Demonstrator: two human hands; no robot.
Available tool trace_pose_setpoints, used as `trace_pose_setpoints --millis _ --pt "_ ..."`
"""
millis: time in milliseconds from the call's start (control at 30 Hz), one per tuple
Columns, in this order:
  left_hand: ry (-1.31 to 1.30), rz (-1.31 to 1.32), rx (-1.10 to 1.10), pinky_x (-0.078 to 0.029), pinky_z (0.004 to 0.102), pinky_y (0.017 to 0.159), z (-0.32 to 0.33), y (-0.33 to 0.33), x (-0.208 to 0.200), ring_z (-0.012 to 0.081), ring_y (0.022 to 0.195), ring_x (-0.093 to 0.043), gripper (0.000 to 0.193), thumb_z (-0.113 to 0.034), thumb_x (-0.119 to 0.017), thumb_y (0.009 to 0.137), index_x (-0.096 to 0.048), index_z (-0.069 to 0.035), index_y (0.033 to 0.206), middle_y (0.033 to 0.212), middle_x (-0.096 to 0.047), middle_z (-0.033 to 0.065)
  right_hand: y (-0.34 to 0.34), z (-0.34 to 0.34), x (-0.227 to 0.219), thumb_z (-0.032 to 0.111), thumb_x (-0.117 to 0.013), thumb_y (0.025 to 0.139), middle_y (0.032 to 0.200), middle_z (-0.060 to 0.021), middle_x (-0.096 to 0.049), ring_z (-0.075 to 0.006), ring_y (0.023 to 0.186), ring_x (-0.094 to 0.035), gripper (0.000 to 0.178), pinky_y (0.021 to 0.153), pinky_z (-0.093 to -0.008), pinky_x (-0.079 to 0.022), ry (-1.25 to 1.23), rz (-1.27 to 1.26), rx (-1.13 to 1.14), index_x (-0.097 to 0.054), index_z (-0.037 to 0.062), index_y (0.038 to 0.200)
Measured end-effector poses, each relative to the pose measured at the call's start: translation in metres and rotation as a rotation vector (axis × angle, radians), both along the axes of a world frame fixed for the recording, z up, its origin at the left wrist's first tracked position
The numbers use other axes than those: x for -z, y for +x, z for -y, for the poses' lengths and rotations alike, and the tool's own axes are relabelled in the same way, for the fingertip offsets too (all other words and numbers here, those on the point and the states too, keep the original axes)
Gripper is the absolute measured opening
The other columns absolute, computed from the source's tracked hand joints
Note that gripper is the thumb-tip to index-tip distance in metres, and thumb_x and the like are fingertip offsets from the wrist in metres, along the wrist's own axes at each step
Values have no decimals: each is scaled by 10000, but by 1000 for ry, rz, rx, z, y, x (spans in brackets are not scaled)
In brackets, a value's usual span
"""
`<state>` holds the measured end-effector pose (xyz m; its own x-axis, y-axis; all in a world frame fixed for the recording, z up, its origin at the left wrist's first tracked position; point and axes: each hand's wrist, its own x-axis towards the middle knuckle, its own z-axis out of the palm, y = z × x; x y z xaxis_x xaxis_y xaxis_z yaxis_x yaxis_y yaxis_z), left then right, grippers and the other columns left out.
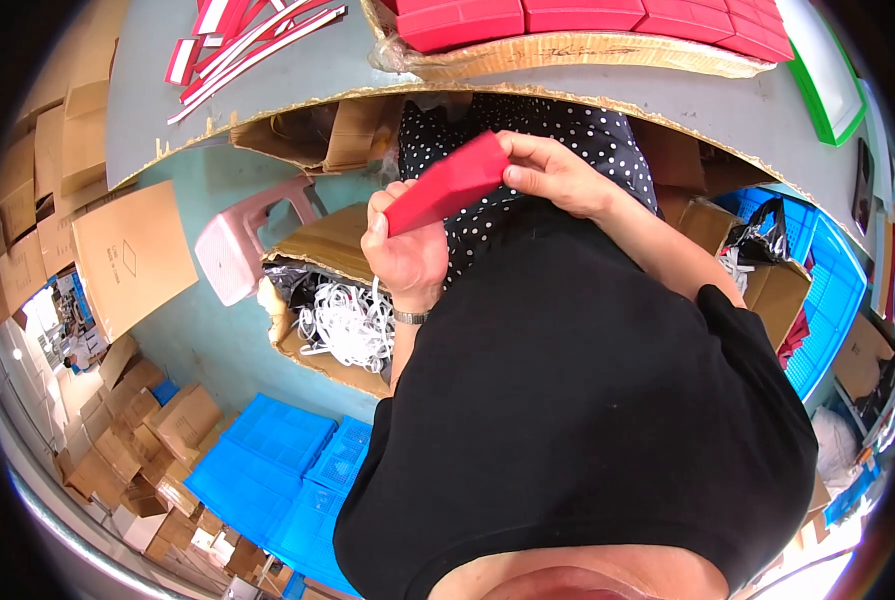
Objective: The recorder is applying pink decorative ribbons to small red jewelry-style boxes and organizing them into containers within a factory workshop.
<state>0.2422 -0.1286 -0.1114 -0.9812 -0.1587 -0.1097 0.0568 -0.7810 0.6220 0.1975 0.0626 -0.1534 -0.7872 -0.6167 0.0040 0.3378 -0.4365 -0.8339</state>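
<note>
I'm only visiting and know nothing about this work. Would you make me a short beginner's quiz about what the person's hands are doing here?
1. True or false: both hands grip the flat red rectangular cardboard box.
2. What lies in the open brown cardboard carton below the left hand? A) white strips B) green bottles C) metal screws
3. Fill in: beside that carton stands a pink plastic ____.

Key
1. True: the left hand holds the lower end, the right hand the upper end.
2. A, a tangle of white strips.
3. Stool.
</note>
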Motion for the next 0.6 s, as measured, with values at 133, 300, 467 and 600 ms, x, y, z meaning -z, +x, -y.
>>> trace_pose_setpoints --millis 133,300,467,600 --pt "-410 74 179 -371 332 953 25 6 9 184 973 -520 292 -278 -506 909 -557 9 919 1013 -569 88 -14 -10 -17 303 -609 905 910 -15 -489 -133 891 -469 265 815 -292 -380 13 -61 23 -557 48 856" --pt "-658 -44 431 -367 223 728 37 1 12 98 800 -464 239 -224 -600 928 -613 11 888 869 -552 17 -22 -21 -22 265 -635 855 863 -46 -479 -190 840 -459 265 790 -320 -371 349 -503 -109 -504 54 761" --pt "-616 -29 550 -333 222 655 32 -5 0 75 721 -418 244 -211 -602 922 -584 1 802 799 -534 -5 -19 -24 -19 244 -629 847 828 -45 -465 -186 820 -449 271 768 -313 -366 350 -500 -114 -478 44 742" --pt "-687 21 627 -339 220 664 32 -6 -6 74 732 -429 151 -113 -597 899 -585 -8 791 798 -542 -6 -14 -26 -20 240 -632 841 813 -47 -458 -186 811 -445 277 757 -313 -366 348 -474 -121 -470 42 734"
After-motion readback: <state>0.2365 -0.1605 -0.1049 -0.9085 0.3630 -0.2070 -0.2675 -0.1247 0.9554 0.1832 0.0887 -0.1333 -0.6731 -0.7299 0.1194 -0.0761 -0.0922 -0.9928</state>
